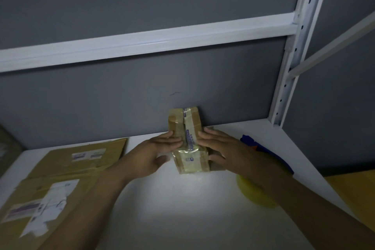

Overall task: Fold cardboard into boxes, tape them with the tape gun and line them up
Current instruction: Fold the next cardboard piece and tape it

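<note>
— Where's the box?

— The small cardboard box (183, 122) sits on the white table (172, 209), about the middle, with its far end up by the grey wall (121, 97). I can't tell if it actually touches the wall. A strip of clear tape (188, 128) with blue print runs along its top and down the near face.

— And the hands?

— Both are on it. The left hand (160, 148) lies flat on the left of the top, fingers straight and close together, pressing beside the tape. The right hand (221, 148) mirrors it on the right, fingers straight, thumb against the box's side. Neither is curled round anything.

— The tape gun?

— Just behind the right forearm, on the table: a blue and orange tape gun (248, 141), half hidden. Nearer me, under that arm, there's something round and yellow (251, 195), maybe a roll; it's dim there.

— Anything left of the box?

— Flattened cardboard (60, 168) bearing white labels (50, 199), well apart from the box. A white rack upright (294, 57) stands at the table's far right corner.
</note>
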{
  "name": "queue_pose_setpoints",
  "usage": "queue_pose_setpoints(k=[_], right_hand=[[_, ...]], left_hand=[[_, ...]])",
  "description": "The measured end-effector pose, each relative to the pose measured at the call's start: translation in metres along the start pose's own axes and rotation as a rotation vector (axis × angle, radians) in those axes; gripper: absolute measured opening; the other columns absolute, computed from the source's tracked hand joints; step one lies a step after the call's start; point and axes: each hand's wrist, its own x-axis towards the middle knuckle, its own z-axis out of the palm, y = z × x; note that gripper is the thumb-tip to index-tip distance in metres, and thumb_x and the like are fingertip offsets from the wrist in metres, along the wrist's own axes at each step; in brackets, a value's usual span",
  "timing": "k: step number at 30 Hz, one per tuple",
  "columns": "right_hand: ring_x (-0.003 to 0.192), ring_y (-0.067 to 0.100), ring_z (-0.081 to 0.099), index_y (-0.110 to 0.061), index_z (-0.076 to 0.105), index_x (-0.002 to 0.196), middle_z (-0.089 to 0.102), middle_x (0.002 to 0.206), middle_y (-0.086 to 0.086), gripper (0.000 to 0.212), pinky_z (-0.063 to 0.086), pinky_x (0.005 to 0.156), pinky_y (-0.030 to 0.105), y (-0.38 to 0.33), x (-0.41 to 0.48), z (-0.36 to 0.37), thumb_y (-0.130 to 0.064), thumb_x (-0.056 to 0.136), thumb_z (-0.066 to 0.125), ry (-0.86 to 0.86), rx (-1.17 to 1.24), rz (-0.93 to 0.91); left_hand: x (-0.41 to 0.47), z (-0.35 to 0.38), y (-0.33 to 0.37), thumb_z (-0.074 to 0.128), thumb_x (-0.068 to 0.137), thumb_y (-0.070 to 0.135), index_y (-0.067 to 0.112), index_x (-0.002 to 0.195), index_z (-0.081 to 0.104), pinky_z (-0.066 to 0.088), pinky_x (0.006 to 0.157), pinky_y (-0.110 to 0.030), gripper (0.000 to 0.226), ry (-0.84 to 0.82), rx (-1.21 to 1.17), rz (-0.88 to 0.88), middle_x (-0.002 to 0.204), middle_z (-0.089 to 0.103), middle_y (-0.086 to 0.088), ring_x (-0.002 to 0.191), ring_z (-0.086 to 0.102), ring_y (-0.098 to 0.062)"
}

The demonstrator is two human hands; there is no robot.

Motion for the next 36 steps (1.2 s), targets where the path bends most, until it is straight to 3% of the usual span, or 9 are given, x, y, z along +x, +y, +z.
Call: queue_pose_setpoints(k=[3,9,14,17,21,27,32,34,36], right_hand=[[0.139,0.007,0.023,-0.012,0.059,0.129,0.046,0.144,0.000,0.054,0.025,0.110,0.033,0.011,0.000,0.002,-0.020,0.079,0.076,0.084,-0.055,-0.053],[0.132,0.016,0.042,-0.006,0.061,0.116,0.052,0.137,0.009,0.039,0.051,0.097,0.038,0.006,0.005,0.019,-0.027,0.084,0.064,0.103,-0.081,-0.044],[0.127,0.006,0.043,-0.016,0.058,0.109,0.047,0.135,-0.005,0.048,0.046,0.099,0.028,-0.004,0.006,0.018,-0.055,0.083,0.052,0.105,0.175,0.144],[0.109,0.009,0.051,-0.017,0.053,0.088,0.052,0.116,-0.004,0.042,0.051,0.085,0.029,-0.008,0.018,0.023,-0.057,0.085,0.040,0.181,0.158,0.204],[0.090,0.012,0.051,-0.010,0.056,0.089,0.055,0.103,0.004,0.045,0.045,0.064,0.016,-0.019,0.024,0.042,-0.054,0.082,0.046,0.361,-0.008,0.225],[0.118,0.015,0.043,-0.008,0.064,0.102,0.054,0.120,0.007,0.023,0.053,0.091,0.037,-0.010,0.011,0.035,-0.022,0.083,0.068,0.214,-0.078,0.023],[0.137,-0.002,0.025,-0.012,0.055,0.126,0.045,0.142,-0.003,0.032,0.023,0.109,0.015,-0.003,-0.002,0.020,-0.011,0.094,0.054,0.095,0.131,0.109],[0.136,-0.002,0.027,-0.015,0.055,0.126,0.043,0.144,-0.007,0.034,0.025,0.108,0.013,-0.005,-0.003,0.016,-0.015,0.093,0.058,0.059,0.147,0.133],[0.131,0.000,0.035,-0.015,0.059,0.119,0.047,0.141,-0.006,0.031,0.033,0.105,0.015,-0.010,0.003,0.013,-0.022,0.089,0.064,0.072,0.179,0.182]], left_hand=[[0.010,0.009,-0.001,0.057,0.089,0.042,0.027,0.128,0.061,0.027,0.110,-0.015,0.042,0.108,0.063,0.046,0.133,0.053,0.022,0.131,0.040,0.002],[0.015,0.028,0.009,0.069,0.076,0.036,0.020,0.106,0.073,0.041,0.096,-0.016,0.034,0.303,0.054,0.037,0.112,0.068,0.010,0.113,0.054,-0.008],[0.011,0.032,0.013,0.067,0.071,0.063,0.020,0.108,0.072,0.034,0.102,-0.012,0.057,0.324,-0.037,-0.014,0.114,0.062,0.017,0.120,0.046,-0.002],[0.015,0.035,0.020,0.049,0.087,0.066,0.018,0.099,0.073,0.039,0.093,-0.013,0.055,0.414,-0.086,-0.060,0.105,0.059,0.019,0.109,0.051,-0.005],[0.023,0.044,0.026,0.053,0.084,0.066,0.015,0.083,0.068,0.033,0.078,-0.006,0.053,0.480,-0.017,-0.115,0.090,0.061,0.012,0.093,0.048,-0.008],[0.018,0.038,0.019,0.059,0.083,0.050,0.018,0.094,0.069,0.038,0.083,-0.013,0.036,0.369,0.050,-0.056,0.100,0.065,0.008,0.103,0.049,-0.011],[0.008,0.036,0.014,0.064,0.087,0.019,0.017,0.113,0.069,0.030,0.106,-0.011,0.027,0.325,0.005,0.002,0.119,0.066,0.009,0.126,0.045,-0.010],[0.004,0.034,0.013,0.063,0.084,0.007,0.016,0.119,0.068,0.030,0.108,-0.012,0.036,0.316,0.008,0.024,0.124,0.063,0.011,0.128,0.045,-0.009],[0.002,0.030,0.013,0.060,0.090,0.015,0.017,0.120,0.068,0.033,0.107,-0.013,0.031,0.302,0.023,0.059,0.125,0.062,0.013,0.127,0.047,-0.006]])
